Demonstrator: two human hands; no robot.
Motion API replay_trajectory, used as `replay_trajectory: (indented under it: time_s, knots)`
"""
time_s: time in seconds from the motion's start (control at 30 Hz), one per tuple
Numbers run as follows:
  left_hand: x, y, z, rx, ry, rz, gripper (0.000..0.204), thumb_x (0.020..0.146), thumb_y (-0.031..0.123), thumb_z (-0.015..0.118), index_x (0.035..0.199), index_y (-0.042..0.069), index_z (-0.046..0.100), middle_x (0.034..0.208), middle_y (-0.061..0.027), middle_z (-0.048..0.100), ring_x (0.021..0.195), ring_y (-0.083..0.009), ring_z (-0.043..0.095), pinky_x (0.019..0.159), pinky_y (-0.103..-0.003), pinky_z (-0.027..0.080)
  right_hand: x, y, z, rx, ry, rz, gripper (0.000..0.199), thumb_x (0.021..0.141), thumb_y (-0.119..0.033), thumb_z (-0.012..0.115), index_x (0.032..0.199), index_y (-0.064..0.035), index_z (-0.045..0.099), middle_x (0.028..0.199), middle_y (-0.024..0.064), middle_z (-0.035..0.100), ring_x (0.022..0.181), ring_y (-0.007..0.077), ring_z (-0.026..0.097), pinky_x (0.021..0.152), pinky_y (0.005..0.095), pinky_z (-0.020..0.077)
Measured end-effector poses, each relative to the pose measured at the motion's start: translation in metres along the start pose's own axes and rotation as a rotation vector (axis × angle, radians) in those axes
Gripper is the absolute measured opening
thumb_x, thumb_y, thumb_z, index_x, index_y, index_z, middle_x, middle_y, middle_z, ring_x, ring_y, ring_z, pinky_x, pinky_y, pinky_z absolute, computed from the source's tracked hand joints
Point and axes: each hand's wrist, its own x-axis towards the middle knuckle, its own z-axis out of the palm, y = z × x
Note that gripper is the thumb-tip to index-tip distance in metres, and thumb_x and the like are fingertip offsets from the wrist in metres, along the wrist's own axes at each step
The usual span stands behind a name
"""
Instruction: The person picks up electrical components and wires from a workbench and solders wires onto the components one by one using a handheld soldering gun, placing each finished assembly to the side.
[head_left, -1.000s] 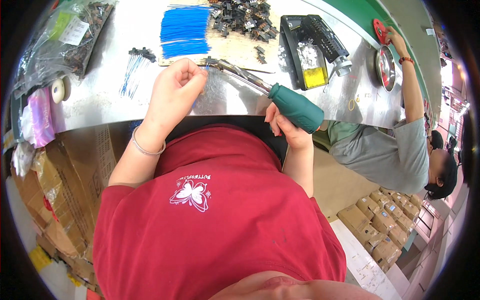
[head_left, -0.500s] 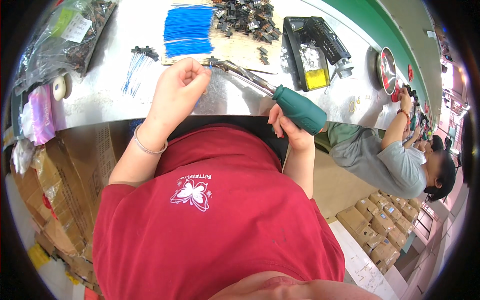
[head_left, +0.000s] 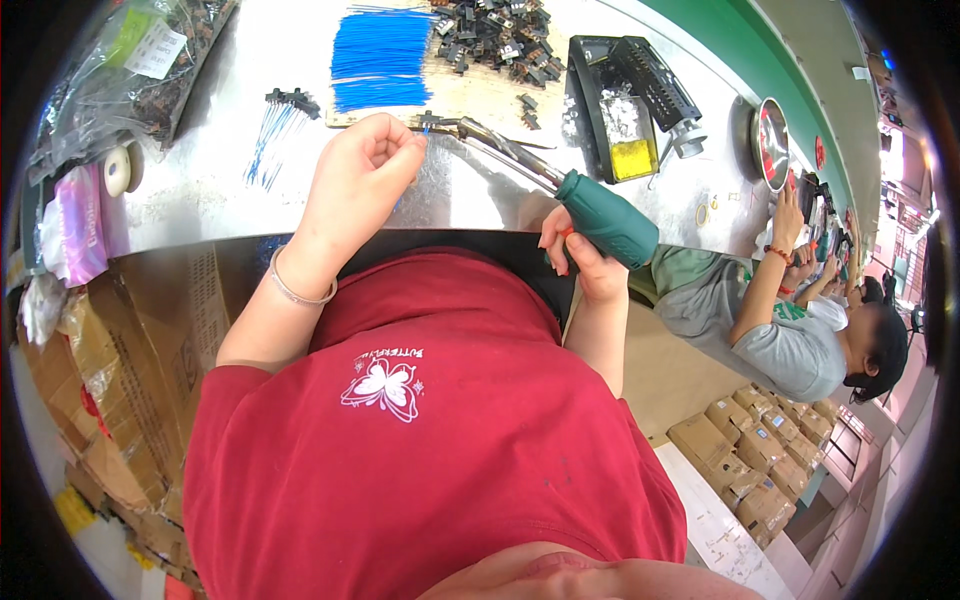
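Observation:
My left hand [head_left: 365,180] is closed in a pinch on the end of a blue wire [head_left: 426,131], at the near edge of the wooden board [head_left: 470,95]. The wire meets a small black switch [head_left: 429,118] lying on that edge. In my right hand [head_left: 598,272] is a soldering gun with a green handle [head_left: 608,218]. Its metal tip points left and reaches close to the switch; whether they touch cannot be made out. On the board lie a stack of blue wires [head_left: 380,60] and a heap of black switches [head_left: 495,40].
Left of the board lie switches with wires attached [head_left: 290,105]. Farther left are a plastic bag of parts [head_left: 135,75] and a tape roll [head_left: 117,172]. A black soldering stand with a yellow sponge [head_left: 633,158] and a metal bowl [head_left: 770,143] are to the right. A co-worker [head_left: 790,340] sits beyond.
My hands keep nearly the same pose, with the soldering gun barely shifted relative to the board. The co-worker's arm at the right has moved a little.

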Motion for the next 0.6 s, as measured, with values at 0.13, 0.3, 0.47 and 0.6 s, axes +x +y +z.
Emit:
replay_trajectory:
  time_s: [0.13, 0.3, 0.47, 0.6]
  knots:
    - [-0.0004, 0.0006, 0.0002, 0.0, 0.0, 0.001, 0.014, 0.094, 0.011, 0.057, 0.083, 0.003, 0.057, 0.068, 0.0014, 0.057, 0.059, -0.003, 0.049, 0.051, -0.018, 0.037, -0.0001, 0.0, -0.0009, -0.004, -0.002, 0.021, 0.04, 0.091, -0.011, 0.058, 0.129, -0.0007, 0.049, 0.085, 0.0129, 0.061, 0.048, 0.0092, 0.047, 0.046, 0.0218, 0.0385]
    - [-0.0021, 0.0019, 0.0001, 0.006, -0.002, 0.011, 0.014, 0.094, 0.012, 0.057, 0.083, 0.003, 0.057, 0.07, 0.0017, 0.057, 0.063, -0.0034, 0.05, 0.056, -0.019, 0.039, 0.0018, -0.001, -0.0006, 0.015, -0.031, -0.01, 0.04, 0.091, -0.008, 0.057, 0.129, -0.0004, 0.049, 0.085, 0.0131, 0.061, 0.048, 0.0094, 0.047, 0.047, 0.0221, 0.039]
    - [-0.0035, 0.0019, -0.0002, -0.012, -0.005, 0.018, 0.014, 0.094, 0.012, 0.057, 0.083, 0.003, 0.057, 0.07, 0.0017, 0.057, 0.064, -0.0035, 0.051, 0.057, -0.019, 0.04, 0.002, -0.0053, 0.0039, -0.023, 0.023, 0.036, 0.034, 0.09, -0.015, 0.059, 0.118, 0.0029, 0.052, 0.082, 0.0157, 0.061, 0.046, 0.0107, 0.047, 0.047, 0.0233, 0.0397]
    - [-0.0033, 0.0029, 0.0003, -0.016, -0.004, 0.016, 0.014, 0.094, 0.012, 0.057, 0.083, 0.003, 0.057, 0.07, 0.0018, 0.057, 0.063, -0.0034, 0.05, 0.057, -0.019, 0.04, 0.0031, -0.008, 0.0081, -0.046, 0.069, 0.056, 0.037, 0.089, -0.022, 0.061, 0.11, 0.0068, 0.055, 0.078, 0.0179, 0.06, 0.043, 0.0116, 0.048, 0.047, 0.0241, 0.0396]
